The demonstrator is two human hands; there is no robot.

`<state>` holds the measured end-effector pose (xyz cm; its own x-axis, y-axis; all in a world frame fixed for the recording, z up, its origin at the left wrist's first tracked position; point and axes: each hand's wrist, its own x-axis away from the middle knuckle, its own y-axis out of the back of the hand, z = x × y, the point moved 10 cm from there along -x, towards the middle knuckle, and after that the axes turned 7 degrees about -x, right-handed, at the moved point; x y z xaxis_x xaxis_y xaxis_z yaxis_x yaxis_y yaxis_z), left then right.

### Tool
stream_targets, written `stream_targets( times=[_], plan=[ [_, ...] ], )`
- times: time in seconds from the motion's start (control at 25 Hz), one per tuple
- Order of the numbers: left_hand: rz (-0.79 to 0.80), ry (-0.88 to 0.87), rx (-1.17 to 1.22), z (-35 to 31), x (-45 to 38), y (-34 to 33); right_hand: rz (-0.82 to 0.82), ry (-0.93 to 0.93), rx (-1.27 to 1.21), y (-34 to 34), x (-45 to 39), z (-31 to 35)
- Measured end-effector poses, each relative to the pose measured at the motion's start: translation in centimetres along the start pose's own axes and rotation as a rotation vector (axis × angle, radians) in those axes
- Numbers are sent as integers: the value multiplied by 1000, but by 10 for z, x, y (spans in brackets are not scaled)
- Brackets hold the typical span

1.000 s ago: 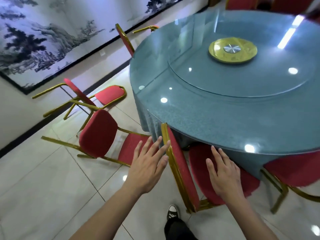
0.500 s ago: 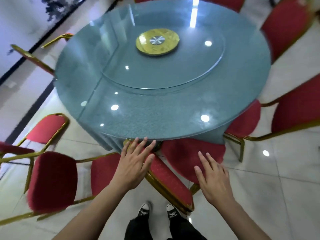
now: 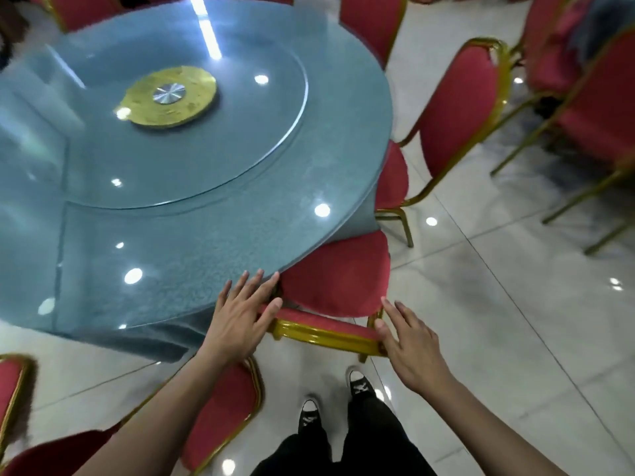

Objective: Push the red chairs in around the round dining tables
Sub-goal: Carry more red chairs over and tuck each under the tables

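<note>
At the lower left of the frame a red chair [image 3: 220, 413] with a gold frame stands beside the person's left forearm, its seat outside the worktop's edge. Filling the upper left and centre is the round worktop [image 3: 178, 235], blue-green under glass, with a raised glass turntable [image 3: 240, 139] on it and a gold disc [image 3: 170, 96] at that turntable's middle; nothing else lies on either.

At lower centre the left hand [image 3: 240, 317] lies flat with fingers spread on the left end of a chair's backrest [image 3: 326, 329], thumb hooked over its top, not clenched. That chair's red seat [image 3: 338, 276] is partly tucked under the worktop's rim. The right hand [image 3: 409, 341] rests open, fingers extended, against the right end of the same backrest.

Below, two black shoes [image 3: 309, 415] stand on the pale tiled floor [image 3: 481, 338]. To the right, another red chair [image 3: 460, 108] sits with its seat near the worktop's edge, and more red chairs crowd the upper right corner.
</note>
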<state>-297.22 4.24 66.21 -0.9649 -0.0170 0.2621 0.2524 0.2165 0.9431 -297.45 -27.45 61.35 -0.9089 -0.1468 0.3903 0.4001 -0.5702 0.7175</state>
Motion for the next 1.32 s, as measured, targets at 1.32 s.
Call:
stream_targets(
  times=[1.32],
  plan=[
    [-149, 258, 183, -47, 70, -51, -249, 168, -198, 10, 33, -30]
  ],
)
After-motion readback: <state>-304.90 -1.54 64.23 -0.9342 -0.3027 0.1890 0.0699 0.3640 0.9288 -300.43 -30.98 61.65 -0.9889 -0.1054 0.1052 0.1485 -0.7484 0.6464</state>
